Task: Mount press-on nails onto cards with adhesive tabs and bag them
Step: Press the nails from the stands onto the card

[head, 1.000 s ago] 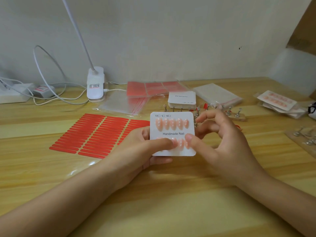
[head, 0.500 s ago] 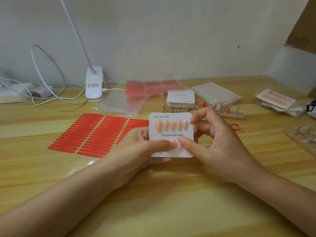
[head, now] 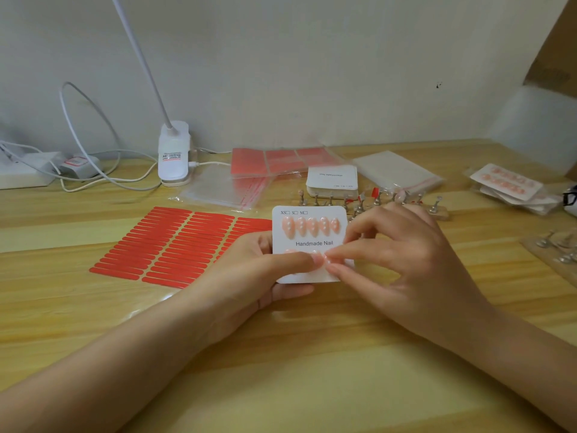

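Head view: left hand grips the card above the table, thumb across its lower row, right hand pinches a nail there; seat it aligned, then press evenly.

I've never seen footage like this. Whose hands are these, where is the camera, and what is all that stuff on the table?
No machine here: a person works with bare hands, filmed by a camera worn on the head, looking down. The left hand holds a white card printed "Handmade Nail", with a row of pink press-on nails stuck along its top. The right hand pinches at the card's lower row, seemingly seating a nail. On the wooden table lie a sheet of red adhesive tabs, clear bags, a stack of blank cards, small metal nail stands, finished bagged cards and a lamp base.
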Demonstrator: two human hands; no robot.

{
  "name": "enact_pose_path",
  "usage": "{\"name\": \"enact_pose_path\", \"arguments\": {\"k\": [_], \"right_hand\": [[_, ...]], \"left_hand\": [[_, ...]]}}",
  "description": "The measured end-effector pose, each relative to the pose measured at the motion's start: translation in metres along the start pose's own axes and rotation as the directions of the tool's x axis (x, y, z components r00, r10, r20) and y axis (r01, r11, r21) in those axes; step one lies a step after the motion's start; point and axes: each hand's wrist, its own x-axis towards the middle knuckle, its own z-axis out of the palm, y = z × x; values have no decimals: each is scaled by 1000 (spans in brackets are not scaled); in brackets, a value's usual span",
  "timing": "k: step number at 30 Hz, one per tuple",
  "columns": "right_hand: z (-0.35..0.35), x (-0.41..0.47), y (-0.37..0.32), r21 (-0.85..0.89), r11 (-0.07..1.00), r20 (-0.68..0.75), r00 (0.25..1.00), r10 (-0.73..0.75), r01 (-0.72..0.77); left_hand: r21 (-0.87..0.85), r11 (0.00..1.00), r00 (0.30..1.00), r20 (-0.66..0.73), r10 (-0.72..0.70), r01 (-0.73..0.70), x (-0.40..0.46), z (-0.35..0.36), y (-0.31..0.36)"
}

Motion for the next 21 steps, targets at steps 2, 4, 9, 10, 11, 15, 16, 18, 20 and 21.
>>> {"name": "enact_pose_path", "arguments": {"k": [2,4,9,10,11,15,16,18,20,21], "right_hand": [[0,0,1,-15,999,-5,999,-34,33],[1,0,2,-54,995,-21,996,-90,89],[2,0,3,-200,957,-66,972,-226,209],[2,0,3,-215,951,-69,968,-240,221],[2,0,3,-227,946,-70,965,-253,231],[2,1,4,-272,925,-71,953,-294,265],[2,2,4,-273,923,-75,951,-299,269],[2,3,5,-264,924,-87,947,-308,276],[2,3,5,-254,922,-88,942,-323,292],[3,2,5,-252,920,-86,940,-331,301]], "left_hand": [[1,1000,1000,-4,-2,2,0,0,0],[5,1000,1000,-5,-2,2,0,0,0],[5,1000,1000,-5,1,-1,0,1,0],[5,1000,1000,-8,0,0,0,1,0],[6,1000,1000,-10,-2,2,0,0,0],[13,1000,1000,-8,-11,12,1,0,0],[21,1000,1000,-8,-11,11,0,0,0],[39,999,1000,-3,-8,8,0,1,0],[31,999,1000,-1,-14,14,0,1,1],[25,1000,1000,0,-17,17,0,0,1]]}}
